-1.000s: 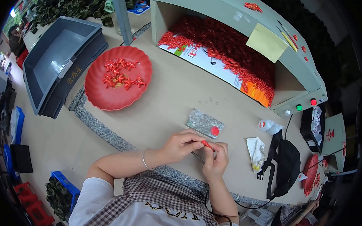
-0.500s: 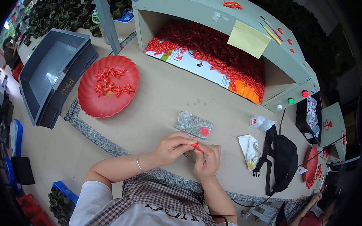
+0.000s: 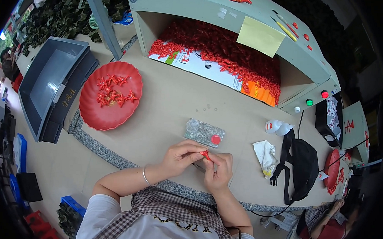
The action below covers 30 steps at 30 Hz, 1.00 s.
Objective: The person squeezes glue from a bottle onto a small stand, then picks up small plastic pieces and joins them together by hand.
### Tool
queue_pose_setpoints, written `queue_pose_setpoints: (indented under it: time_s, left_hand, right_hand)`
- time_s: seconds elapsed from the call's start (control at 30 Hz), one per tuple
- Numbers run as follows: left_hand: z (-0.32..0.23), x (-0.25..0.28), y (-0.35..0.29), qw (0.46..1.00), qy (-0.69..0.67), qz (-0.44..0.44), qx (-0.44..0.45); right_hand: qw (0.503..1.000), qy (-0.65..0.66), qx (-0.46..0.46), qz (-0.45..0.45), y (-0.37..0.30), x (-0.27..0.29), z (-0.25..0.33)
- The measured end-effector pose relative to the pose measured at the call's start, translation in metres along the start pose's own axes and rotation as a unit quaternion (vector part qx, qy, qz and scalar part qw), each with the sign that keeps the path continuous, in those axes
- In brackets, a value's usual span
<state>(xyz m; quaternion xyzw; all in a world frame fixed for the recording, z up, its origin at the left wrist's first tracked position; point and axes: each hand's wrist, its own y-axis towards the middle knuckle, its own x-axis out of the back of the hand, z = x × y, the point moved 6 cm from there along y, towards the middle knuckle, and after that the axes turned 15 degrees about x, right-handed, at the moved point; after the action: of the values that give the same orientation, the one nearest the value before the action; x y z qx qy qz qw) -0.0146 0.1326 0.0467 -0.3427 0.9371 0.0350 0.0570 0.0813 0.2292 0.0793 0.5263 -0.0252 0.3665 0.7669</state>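
Close to the table's front edge, my two hands meet around one small red figure [image 3: 205, 154]. The thumb and fingers of my left hand [image 3: 180, 156] pinch it from the left. My right hand [image 3: 218, 168] is closed on its other side, fingertips against it. A thin metallic tool [image 3: 197, 166] shows beside my right hand; how it is held is hidden. Just beyond my hands lies a speckled stone slab [image 3: 201, 136], bearing a clear round dish [image 3: 192, 126] and a red round cap [image 3: 215, 139]. Several red figures [image 3: 111, 88] lie in a scalloped red plate [image 3: 89, 115] at the left.
A pale green cabinet [image 3: 175, 5] at the back holds a heap of small red figures [image 3: 212, 43]. Grey bins [image 3: 52, 87] stand far left. To the right are white bottles [image 3: 278, 127], a stained cloth [image 3: 264, 154] and a black waist bag [image 3: 305, 171]. Another person [image 3: 323, 230] sits lower right.
The whole view has shifted slightly. The red figure is turned a little between my fingertips, while both hands keep nearly the same place and grip.
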Motion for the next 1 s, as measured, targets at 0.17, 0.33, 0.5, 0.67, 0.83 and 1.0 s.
queue_pose_setpoints:
  time_s: [0.17,0.33,0.5,0.67,0.83,1.0]
  left_hand:
    - [0.014,-0.003,0.003,0.975,-0.173,0.075,0.114]
    - [0.024,-0.006,0.004,0.928,-0.292,0.162,0.165]
    - [0.024,-0.007,0.004,0.910,-0.306,0.162,0.229]
    - [0.020,-0.008,0.006,0.898,-0.332,0.173,0.232]
    - [0.023,-0.004,0.005,0.905,-0.306,0.155,0.253]
    - [0.020,-0.005,0.006,0.904,-0.310,0.160,0.245]
  right_hand:
    - [0.999,0.029,-0.023,-0.008,0.006,0.004,0.002]
    - [0.996,0.064,-0.061,-0.010,0.002,0.001,-0.002]
    - [0.997,-0.057,0.053,0.006,0.003,0.002,0.007]
    - [0.980,-0.139,0.137,0.026,0.003,0.002,0.020]
    - [0.970,-0.159,0.178,0.041,-0.001,-0.004,0.023]
    - [0.969,-0.160,0.180,0.059,-0.001,-0.006,0.022]
